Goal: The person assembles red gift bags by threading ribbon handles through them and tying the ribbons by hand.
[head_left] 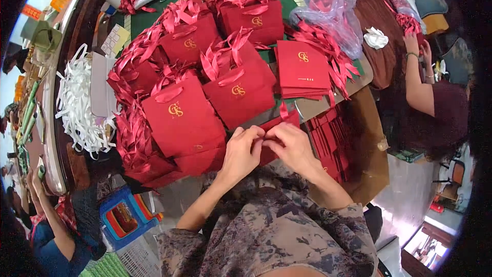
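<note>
My left hand [242, 152] and my right hand [293, 147] meet at the near edge of the table, fingertips pinched together. Whatever lies between the fingertips is too small to make out. Right behind and beneath them is a red paper gift bag [291, 118], partly covered by my hands, with a short red ribbon [283, 110] standing up at its far side. Left of my hands, red gift bags with ribbon handles lie in overlapping piles, the closest being a large bag [179, 118]. A neat stack of flat red bags [303, 69] lies beyond my right hand.
An open cardboard box [370, 146] to the right holds many red bags [328, 138]. Loose red ribbons [328, 54] and a clear plastic bag [333, 15] lie at the back. White ribbons [84, 105] hang at the left. Other people [430, 97] work on both sides.
</note>
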{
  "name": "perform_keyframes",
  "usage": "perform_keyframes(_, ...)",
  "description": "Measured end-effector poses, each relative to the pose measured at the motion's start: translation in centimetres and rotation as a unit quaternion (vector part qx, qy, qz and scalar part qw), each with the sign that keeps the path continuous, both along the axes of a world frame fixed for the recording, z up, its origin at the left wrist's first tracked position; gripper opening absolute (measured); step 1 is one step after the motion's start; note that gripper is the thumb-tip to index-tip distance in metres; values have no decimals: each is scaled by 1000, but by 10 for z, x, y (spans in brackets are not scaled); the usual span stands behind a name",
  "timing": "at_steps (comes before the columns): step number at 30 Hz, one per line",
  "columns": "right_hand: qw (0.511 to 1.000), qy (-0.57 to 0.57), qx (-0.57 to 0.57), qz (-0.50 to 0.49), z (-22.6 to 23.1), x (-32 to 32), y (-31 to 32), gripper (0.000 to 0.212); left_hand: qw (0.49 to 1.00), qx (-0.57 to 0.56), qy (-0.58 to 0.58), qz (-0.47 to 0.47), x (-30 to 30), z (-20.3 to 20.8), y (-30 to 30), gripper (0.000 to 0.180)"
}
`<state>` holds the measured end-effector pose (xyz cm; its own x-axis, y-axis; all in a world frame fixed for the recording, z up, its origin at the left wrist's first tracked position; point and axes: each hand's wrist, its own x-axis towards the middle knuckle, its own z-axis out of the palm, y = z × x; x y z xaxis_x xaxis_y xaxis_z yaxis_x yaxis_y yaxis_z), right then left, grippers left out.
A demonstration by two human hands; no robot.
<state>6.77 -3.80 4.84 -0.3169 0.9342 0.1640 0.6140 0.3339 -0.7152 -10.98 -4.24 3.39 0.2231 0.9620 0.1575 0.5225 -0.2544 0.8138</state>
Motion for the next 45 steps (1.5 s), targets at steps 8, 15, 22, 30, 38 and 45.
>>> perform_keyframes(8,988,-59,-3,144,7,24,13,14,994,91,65,-9,0,7,-29,20)
perform_keyframes(15,944,-12,-159,288,3,19,15,22,989,115,83,-41,-8,6,-61,16)
perform_keyframes(22,935,19,-273,227,-10,3,16,18,995,85,53,-21,-16,-2,-64,16)
perform_keyframes(30,956,57,-270,98,-26,-16,15,23,997,41,56,22,-20,9,-44,17)
perform_keyframes(38,930,212,-300,18,-28,-9,35,20,991,-75,-47,97,-12,8,-44,17)
perform_keyframes(45,953,151,-261,17,-31,3,34,23,994,9,60,91,-10,-11,-39,13)
